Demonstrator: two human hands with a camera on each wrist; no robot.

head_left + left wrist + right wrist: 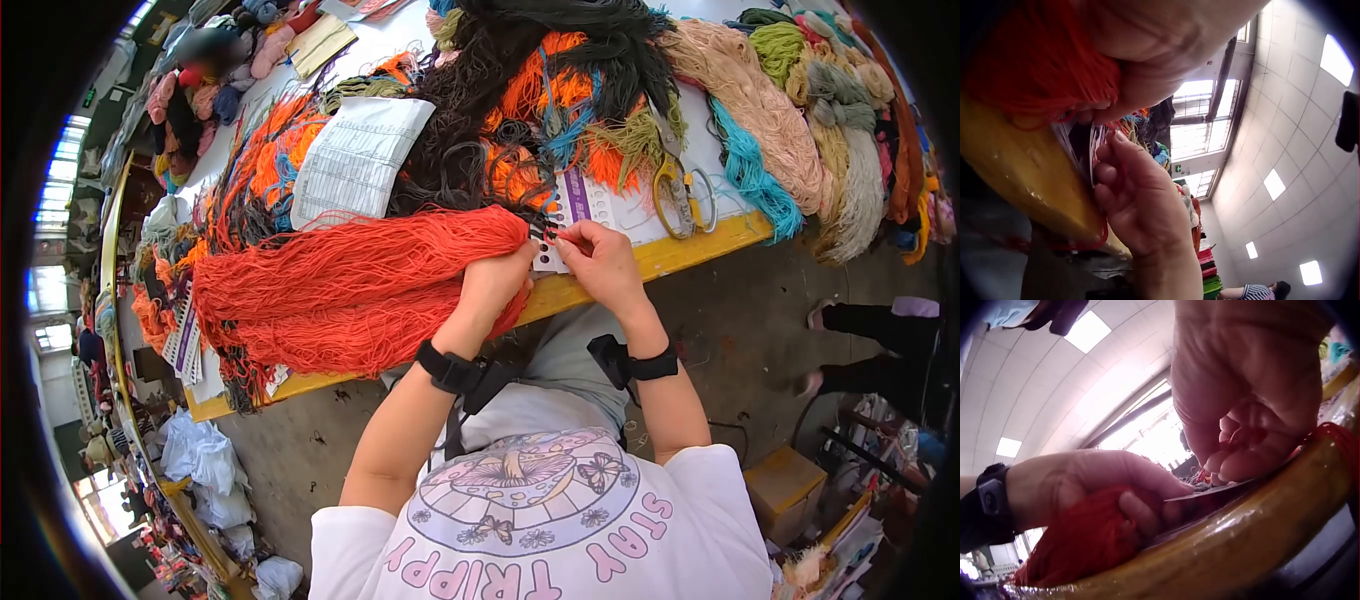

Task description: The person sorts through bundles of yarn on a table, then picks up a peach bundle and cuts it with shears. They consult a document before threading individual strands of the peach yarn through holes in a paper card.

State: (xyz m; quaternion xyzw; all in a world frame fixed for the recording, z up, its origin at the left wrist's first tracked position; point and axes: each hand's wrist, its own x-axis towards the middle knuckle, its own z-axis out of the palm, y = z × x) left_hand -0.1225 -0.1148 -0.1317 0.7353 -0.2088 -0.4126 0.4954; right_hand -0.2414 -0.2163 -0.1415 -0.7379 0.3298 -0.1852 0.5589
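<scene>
A large skein of red yarn (330,290) lies across the table's front edge. My left hand (497,285) is at its right end, with red yarn around the fingers. In the right wrist view its thumb lies over the edge of a white card (1210,492), the fingers curled beneath. This punched card (575,205) has a purple stripe and a row of holes, with dark and red threads at its near end. My right hand (605,268) pinches a red strand beside the holes. In the left wrist view, red thread shows by the right hand's fingertips (1121,135).
Yellow-handled scissors (680,195) lie right of the card. A printed paper sheet (360,160) rests on black and orange yarn. Beige skeins (750,100) and turquoise yarn (755,175) lie farther right. The table has a yellow edge (660,255). Another person's legs (875,345) show at the right.
</scene>
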